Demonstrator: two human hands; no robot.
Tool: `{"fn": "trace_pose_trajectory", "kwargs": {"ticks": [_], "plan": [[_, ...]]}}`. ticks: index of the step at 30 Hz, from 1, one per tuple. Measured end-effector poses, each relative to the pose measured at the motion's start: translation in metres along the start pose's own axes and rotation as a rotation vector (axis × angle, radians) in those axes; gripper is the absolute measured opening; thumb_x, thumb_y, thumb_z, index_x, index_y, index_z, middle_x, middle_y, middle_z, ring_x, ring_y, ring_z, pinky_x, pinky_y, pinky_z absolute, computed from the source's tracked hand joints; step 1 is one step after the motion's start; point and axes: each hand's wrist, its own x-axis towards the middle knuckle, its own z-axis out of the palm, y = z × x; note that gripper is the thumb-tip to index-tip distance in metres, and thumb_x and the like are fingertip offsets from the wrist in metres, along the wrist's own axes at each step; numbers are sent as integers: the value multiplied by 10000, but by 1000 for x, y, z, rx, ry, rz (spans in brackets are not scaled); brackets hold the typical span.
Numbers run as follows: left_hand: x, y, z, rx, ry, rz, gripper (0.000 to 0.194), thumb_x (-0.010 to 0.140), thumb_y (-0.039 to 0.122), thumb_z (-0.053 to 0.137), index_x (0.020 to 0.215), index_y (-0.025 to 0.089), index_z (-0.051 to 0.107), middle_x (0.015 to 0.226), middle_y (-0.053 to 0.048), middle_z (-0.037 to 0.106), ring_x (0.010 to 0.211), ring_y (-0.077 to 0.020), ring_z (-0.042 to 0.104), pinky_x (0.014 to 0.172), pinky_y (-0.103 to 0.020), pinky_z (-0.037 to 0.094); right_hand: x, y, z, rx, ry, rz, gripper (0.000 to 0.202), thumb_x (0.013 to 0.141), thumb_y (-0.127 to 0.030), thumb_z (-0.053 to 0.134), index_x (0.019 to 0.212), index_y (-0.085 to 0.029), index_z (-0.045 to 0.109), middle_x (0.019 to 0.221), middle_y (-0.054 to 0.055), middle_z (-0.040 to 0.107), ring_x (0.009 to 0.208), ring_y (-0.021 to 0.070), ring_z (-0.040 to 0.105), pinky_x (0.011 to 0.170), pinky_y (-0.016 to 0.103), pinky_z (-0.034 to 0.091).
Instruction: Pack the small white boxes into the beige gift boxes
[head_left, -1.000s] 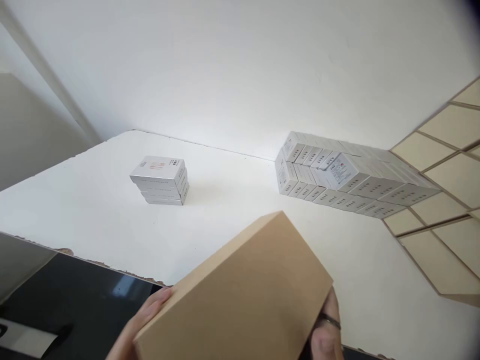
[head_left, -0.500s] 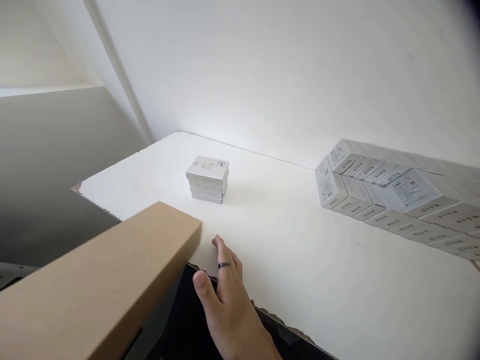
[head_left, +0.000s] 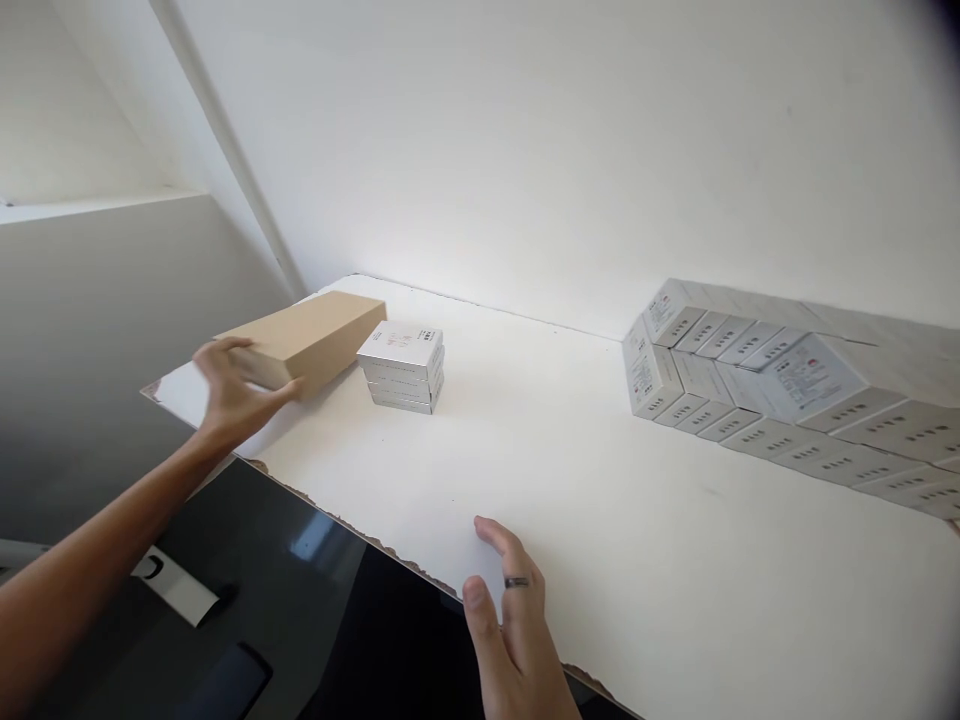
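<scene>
Away from the lower left of the frame with the brown carton (head_left: 330,335), up to the left end of the worktop (head_left: 540,450), in just beside the stack of small white boxes (head_left: 401,365). Into view, too, with the left grip (head_left: 229,405), blurred at the fingers; slightly lower and further right with the right grip (head_left: 525,640), over by the chipped front edge (head_left: 259,466).

Clasped round the carton's near end on the left, fingers along one side, thumb at the opposite lower corner. Relaxed and bare of any load on the right, thumb and forefinger apart, dark ring (head_left: 516,582) showing.

And now the relation to watch: straight out beyond the left grip with the carton, long axis slanting from lower left toward upper right, far end reaching just behind the stack. Far nearer to the left grip than to the right. Touching the stack or not, can't tell; fully settled on the worktop or slightly lifted, can't tell either.

Over at the right of the frame, along the wall (head_left: 525,160), well apart from both grips: two tiers of white boxes (head_left: 772,395).
</scene>
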Motion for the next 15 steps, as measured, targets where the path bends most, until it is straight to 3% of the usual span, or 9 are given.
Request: {"fn": "trace_pose_trajectory", "kwargs": {"ticks": [3,6,11,15], "plan": [[30,3,36,-32,-1,-98,686,835,549,698,1253,210,272,1248,-38,211,1321,-331,300,1173,-578,324,-1,7,2,-25,39,-62,695,935,-748,363,1457,-292,411,1580,89,355,1465,290,351,1189,454,365],[41,6,59,-50,-19,-138,731,824,567,686,1271,213,228,1263,-54,203,1350,-336,280,1172,-568,329,0,15,5,-69,81,-142,627,951,-710,379,1419,-301,462,1525,83,447,1435,300,396,1169,462,396],[42,-7,71,-37,-64,-157,897,646,438,834,1267,227,221,1329,-82,217,1372,-339,278,1166,-533,349,4,27,12,-122,183,-256,474,975,-649,416,1296,-336,573,1454,35,536,1381,269,464,1103,417,474],[44,-12,71,-6,-79,-130,941,637,455,818,1302,187,209,1406,-171,224,1418,-398,267,1157,-562,336,6,32,16,-124,222,-306,418,977,-621,453,1273,-354,578,1435,21,552,1361,247,485,1087,392,493]]}}
